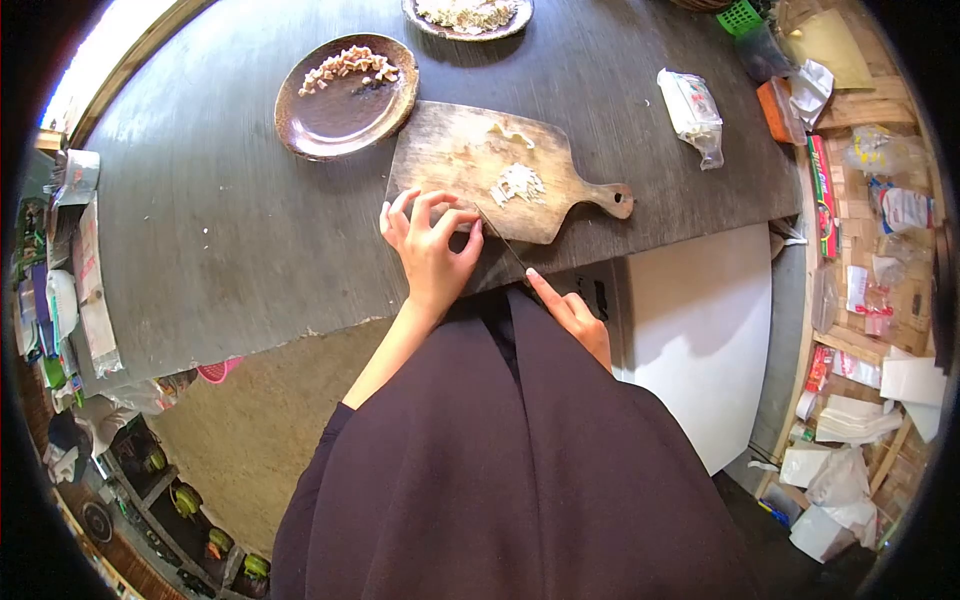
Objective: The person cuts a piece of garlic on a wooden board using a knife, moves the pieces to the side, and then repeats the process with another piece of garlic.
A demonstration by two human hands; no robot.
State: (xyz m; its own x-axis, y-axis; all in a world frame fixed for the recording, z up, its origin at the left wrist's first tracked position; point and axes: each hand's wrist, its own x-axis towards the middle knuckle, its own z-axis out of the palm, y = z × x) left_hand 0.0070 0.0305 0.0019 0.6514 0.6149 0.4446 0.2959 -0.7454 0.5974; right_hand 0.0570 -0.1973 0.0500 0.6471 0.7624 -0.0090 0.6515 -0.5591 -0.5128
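A wooden cutting board (430,150) lies on the dark table, its handle pointing right. My right hand (575,318) grips a knife (503,240), forefinger stretched along it, at the board's near edge. The knife's handle is hidden in the hand. Over the board's near left corner, my left hand (432,245) has its fingers bent, with thumb and forefinger close together beside the blade tip. What they hold is too hidden to name. A small heap of pale chopped pieces (517,184) sits on the board, with a thin pale scrap (510,136) behind it.
A brown plate (335,125) with chopped pieces stands behind the board's left corner. Farther back is another plate (470,35) of pale shreds. A white plastic packet (692,112) lies at the right. Packages and papers crowd the woven wall (845,270) on the right.
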